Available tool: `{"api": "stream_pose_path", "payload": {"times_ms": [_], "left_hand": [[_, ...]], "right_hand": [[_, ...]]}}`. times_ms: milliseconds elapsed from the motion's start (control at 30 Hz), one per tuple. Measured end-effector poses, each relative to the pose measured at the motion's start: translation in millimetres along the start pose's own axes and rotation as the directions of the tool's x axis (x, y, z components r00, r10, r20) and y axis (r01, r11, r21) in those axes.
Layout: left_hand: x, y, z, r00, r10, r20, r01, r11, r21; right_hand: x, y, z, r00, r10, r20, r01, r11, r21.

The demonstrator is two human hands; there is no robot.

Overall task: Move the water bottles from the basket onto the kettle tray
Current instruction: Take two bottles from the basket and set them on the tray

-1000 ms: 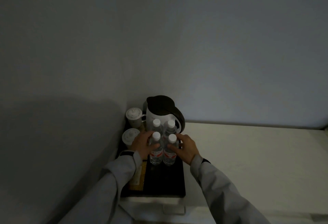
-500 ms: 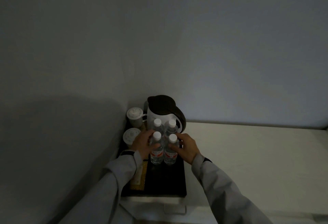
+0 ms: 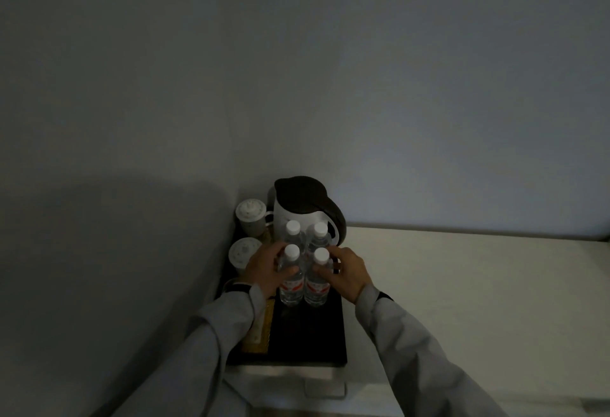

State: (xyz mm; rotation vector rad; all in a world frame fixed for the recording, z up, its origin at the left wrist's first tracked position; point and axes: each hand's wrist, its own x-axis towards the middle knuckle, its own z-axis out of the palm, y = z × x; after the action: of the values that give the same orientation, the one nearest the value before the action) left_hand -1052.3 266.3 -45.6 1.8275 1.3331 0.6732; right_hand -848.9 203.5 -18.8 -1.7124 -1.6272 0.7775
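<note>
Several clear water bottles with white caps stand upright in a tight square on the black kettle tray (image 3: 307,334), in front of the white kettle (image 3: 305,210) with its dark lid. My left hand (image 3: 265,269) wraps the front left bottle (image 3: 291,288). My right hand (image 3: 345,271) wraps the front right bottle (image 3: 317,289). Both bottles rest on the tray. The two rear bottles (image 3: 305,233) stand just behind them, against the kettle. No basket is in view.
Two lidded white cups (image 3: 251,218) stand along the tray's left side by the wall corner. A yellowish strip (image 3: 259,330) lies on the tray's left edge. The pale counter (image 3: 462,284) extends to the right. A grey wall rises behind.
Both hands stay on the front bottles and have barely shifted. The view has moved very slightly.
</note>
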Motion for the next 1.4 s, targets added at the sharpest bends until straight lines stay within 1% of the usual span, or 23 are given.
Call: {"api": "stream_pose_path", "payload": {"times_ms": [267,433,533,667,867,1067,1400], "left_hand": [[-1,1,-2,1.0,-0.003,0.014,0.003,1.0,0.006],[-3,1,-2,1.0,-0.03,0.002,0.03,1.0,-0.003],[-4,1,-3,1.0,-0.029,0.011,0.029,1.0,0.002],[-5,3,-3,0.999,-0.04,-0.001,0.04,0.999,0.009],[-7,6,-3,1.0,-0.015,-0.013,0.015,1.0,0.026],[-8,10,-3,0.999,-0.028,-0.021,0.029,0.999,0.039],[-10,16,-9,0.999,-0.044,0.015,0.043,0.997,0.065]], "right_hand": [[-4,1,-2,0.999,-0.033,0.008,0.033,0.999,-0.012],[-5,4,0,1.0,-0.016,-0.008,0.016,1.0,-0.022],[-4,3,2,1.0,-0.003,0.007,0.003,1.0,-0.026],[-4,3,4,1.0,-0.001,-0.018,0.0,1.0,-0.024],[-4,3,5,1.0,0.018,-0.015,-0.018,1.0,-0.02],[-4,6,4,1.0,0.019,-0.016,-0.019,1.0,-0.023],[-2,7,1,1.0,0.01,0.013,-0.009,0.999,-0.047]]}}
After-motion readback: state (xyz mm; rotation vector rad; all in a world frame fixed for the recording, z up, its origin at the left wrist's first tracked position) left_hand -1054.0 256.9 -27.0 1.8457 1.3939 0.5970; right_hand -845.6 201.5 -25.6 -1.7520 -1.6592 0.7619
